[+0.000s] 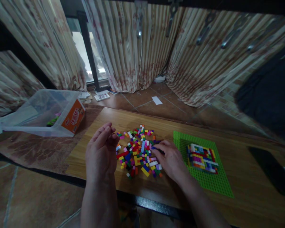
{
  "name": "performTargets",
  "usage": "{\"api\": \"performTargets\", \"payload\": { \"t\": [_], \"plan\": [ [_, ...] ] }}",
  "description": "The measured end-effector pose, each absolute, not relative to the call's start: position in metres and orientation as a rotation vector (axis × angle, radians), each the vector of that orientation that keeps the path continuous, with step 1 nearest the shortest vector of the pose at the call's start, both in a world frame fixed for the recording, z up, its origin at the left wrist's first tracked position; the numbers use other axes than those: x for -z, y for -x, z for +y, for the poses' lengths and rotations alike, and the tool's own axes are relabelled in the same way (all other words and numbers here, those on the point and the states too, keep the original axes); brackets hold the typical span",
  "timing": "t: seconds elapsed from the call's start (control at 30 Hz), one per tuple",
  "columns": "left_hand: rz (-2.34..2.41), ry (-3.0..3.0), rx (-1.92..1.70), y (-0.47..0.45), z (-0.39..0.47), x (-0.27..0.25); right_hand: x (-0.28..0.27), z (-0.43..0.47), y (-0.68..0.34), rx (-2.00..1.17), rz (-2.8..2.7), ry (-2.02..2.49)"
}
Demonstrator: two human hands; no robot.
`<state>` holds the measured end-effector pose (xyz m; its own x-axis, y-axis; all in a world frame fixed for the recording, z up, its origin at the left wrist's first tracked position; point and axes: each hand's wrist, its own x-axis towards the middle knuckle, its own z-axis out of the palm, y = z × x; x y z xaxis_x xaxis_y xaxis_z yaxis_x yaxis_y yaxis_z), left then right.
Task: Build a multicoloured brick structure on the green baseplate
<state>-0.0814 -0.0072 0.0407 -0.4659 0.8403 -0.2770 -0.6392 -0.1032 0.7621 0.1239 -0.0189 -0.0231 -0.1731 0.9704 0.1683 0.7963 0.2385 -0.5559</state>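
Left hand (101,153): fingers curled, tips near the thumb (cannot tell whether they hold anything).
Right hand (173,159): thumb and forefinger pinched on a blue brick (154,148).
Blue brick: juts left past the fingertips, long axis seemingly sideways.
Brick pile (137,160): between both hands.
Green baseplate (215,186): right of the right hand, the nearer one, bearing a built block (202,158).

Striped curtains (130,57) with reddish blotches hang in heavy folds before me, down to a brown tiled floor (125,99) with pale joints. A dark-framed window (79,47) at the left lets whitish light into this dim room. Smaller, paler tiles (224,99) show beyond the wood-topped table (242,171), at the right
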Motion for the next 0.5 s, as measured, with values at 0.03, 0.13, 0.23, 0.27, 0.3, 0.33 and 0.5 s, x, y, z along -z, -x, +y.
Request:
{"api": "performTargets", "payload": {
  "t": [0.03,0.13,0.23,0.27,0.3,0.33,0.5],
  "plan": [
    [1.077,-0.310,-1.746,0.079,-0.008,-0.041,0.021,-0.020,-0.125,-0.485,-1.991,1.593],
    [1.125,-0.429,-1.617,0.071,-0.009,-0.040,0.015,-0.021,-0.129,-0.574,-1.878,1.543],
    [1.151,-0.507,-1.511,0.064,-0.010,-0.040,0.015,-0.023,-0.133,-0.698,-1.832,1.532],
    [1.154,-0.517,-1.502,0.063,-0.010,-0.040,0.016,-0.023,-0.134,-0.726,-1.830,1.543],
    [1.157,-0.518,-1.506,0.063,-0.010,-0.040,0.017,-0.024,-0.134,-0.741,-1.829,1.557],
    [1.161,-0.513,-1.525,0.064,-0.010,-0.040,0.019,-0.024,-0.135,-0.743,-1.831,1.572],
    [1.174,-0.451,-1.687,0.073,-0.008,-0.038,0.023,-0.024,-0.139,-0.682,-1.814,1.620]
  ]
}}
